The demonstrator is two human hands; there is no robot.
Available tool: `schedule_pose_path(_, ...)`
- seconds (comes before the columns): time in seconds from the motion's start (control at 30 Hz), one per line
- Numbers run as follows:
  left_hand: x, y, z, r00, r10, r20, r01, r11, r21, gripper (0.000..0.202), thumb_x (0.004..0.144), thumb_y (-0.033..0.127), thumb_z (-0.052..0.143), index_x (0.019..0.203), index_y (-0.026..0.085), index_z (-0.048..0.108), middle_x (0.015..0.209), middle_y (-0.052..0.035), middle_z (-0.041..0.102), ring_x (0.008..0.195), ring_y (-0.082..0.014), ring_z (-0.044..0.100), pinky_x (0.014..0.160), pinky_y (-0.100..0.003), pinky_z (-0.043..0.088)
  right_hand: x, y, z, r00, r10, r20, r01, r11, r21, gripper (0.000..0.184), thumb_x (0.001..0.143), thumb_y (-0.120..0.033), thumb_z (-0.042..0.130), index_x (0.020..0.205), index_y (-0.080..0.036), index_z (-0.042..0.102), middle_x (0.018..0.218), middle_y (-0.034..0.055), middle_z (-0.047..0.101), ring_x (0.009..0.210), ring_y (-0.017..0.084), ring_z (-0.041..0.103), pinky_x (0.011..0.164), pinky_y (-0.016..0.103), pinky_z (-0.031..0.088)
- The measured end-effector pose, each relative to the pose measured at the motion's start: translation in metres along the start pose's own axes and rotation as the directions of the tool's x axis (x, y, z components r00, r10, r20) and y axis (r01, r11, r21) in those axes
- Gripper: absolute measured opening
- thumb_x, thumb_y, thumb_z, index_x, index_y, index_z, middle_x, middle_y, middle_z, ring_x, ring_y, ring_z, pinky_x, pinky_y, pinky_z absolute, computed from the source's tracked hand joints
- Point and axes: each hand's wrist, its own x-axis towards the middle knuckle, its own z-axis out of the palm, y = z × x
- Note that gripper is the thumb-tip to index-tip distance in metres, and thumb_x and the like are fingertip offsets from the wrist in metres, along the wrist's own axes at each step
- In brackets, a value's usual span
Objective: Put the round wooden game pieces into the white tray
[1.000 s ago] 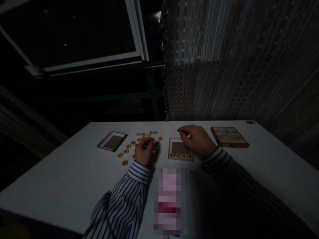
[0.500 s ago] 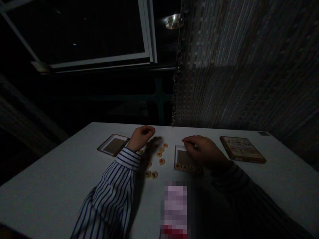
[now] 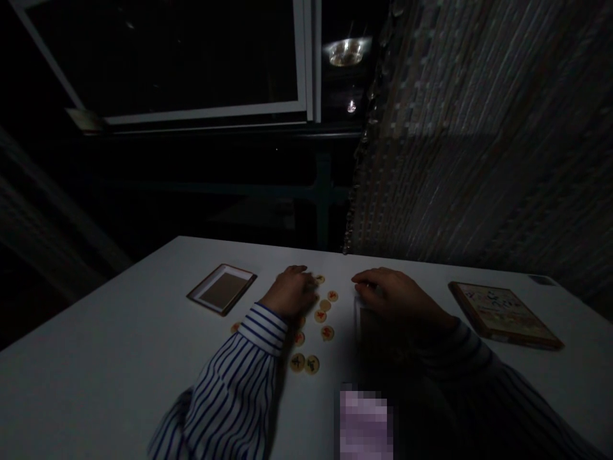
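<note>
Curled fingertips-down, our left hand (image 3: 292,295) presses among the round discs (image 3: 327,332) scattered on the white table (image 3: 119,358), and we cannot tell whether it pinches one. Our right hand (image 3: 400,299) lies palm down over the small tray (image 3: 359,317), its hold likewise lost in shadow. Dim light is the hazard: we could misread a disc's mark, or our striped cuff (image 3: 263,326) could sweep the nearer discs toward the table edge. One shallow lid (image 3: 221,289) lies well left and a printed box (image 3: 505,313) well right, neither blocking us; the bead curtain (image 3: 454,160) hangs behind.
</note>
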Motion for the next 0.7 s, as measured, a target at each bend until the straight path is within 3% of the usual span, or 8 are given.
schedule_pose_path(0.1,-0.001,-0.002,0.006,1.0,-0.008,0.029,0.005,0.997,0.08,0.026,0.071,0.036,0.056,0.091,0.021,0.063,0.121,-0.0104,0.049,0.116,-0.0275,0.037,0.094,-0.043,0.032,-0.001,0.004,0.0,1.0,0.002,0.021,-0.002,1.0,-0.011,0.03,0.08,-0.03,0.041,0.098,-0.018,0.062,0.094,0.0059,0.065,0.084,0.018,0.058,0.076,0.031,0.043)
schedule_pose_path(0.23,-0.001,-0.003,0.012,0.994,-0.056,0.095,0.044,0.991,0.127,0.025,0.068,0.035,0.058,0.09,0.023,0.064,0.128,-0.0085,0.043,0.119,-0.0308,0.033,0.095,-0.049,0.028,-0.002,0.007,-0.002,1.0,0.012,0.004,-0.012,1.0,-0.028,0.03,0.08,-0.031,0.041,0.099,-0.019,0.061,0.095,0.0055,0.065,0.085,0.018,0.058,0.076,0.031,0.043)
schedule_pose_path(0.47,0.0,-0.003,0.022,0.995,-0.01,0.101,-0.005,0.989,0.145,0.03,0.071,0.035,0.056,0.099,0.027,0.061,0.128,-0.0093,0.042,0.119,-0.0299,0.033,0.093,-0.048,0.03,-0.004,0.005,-0.004,1.0,0.012,0.01,-0.012,1.0,-0.021,0.03,0.08,-0.03,0.041,0.1,-0.018,0.06,0.095,0.0051,0.065,0.084,0.017,0.058,0.076,0.03,0.043)
schedule_pose_path(0.7,0.001,-0.006,0.027,0.997,-0.006,0.078,-0.005,0.991,0.136,0.026,0.073,0.034,0.054,0.097,0.027,0.062,0.126,-0.0074,0.044,0.119,-0.0287,0.034,0.095,-0.047,0.03,-0.003,0.006,-0.003,1.0,0.008,0.019,-0.007,1.0,-0.029,0.03,0.08,-0.03,0.041,0.101,-0.019,0.06,0.095,0.0044,0.064,0.083,0.017,0.058,0.075,0.03,0.043)
